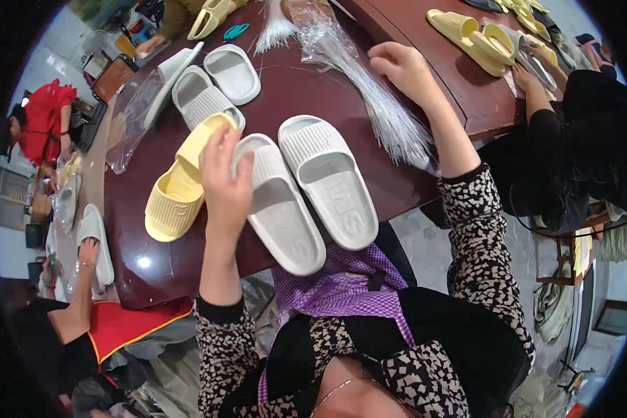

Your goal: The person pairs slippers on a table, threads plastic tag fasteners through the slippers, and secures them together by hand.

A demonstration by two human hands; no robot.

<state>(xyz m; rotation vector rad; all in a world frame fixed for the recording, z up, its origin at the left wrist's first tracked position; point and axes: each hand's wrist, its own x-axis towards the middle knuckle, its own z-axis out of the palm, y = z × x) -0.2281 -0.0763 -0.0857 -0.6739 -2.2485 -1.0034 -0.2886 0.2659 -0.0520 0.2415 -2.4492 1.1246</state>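
Observation:
A pair of light grey slide slippers [331, 181] lies side by side at the table's near edge, toes pointing away from me. My left hand [226, 177] is over the gap between the left grey slipper [285, 209] and a yellow slipper [174, 202]. Its thumb stands apart from the fingers, and nothing shows in its grip. On the far right, my right hand [404, 70] hovers beside a bundle of thin white plastic strips [390, 118], fingers half curled and apart. No object is visible in it.
More grey slippers [233, 73] lie at the far left beside a clear plastic bag [136, 115]. Teal scissors [236, 31] and another bundle of white strips [275, 31] are farther back. Co-workers sit around; one handles slippers near yellow ones [474, 42] at right.

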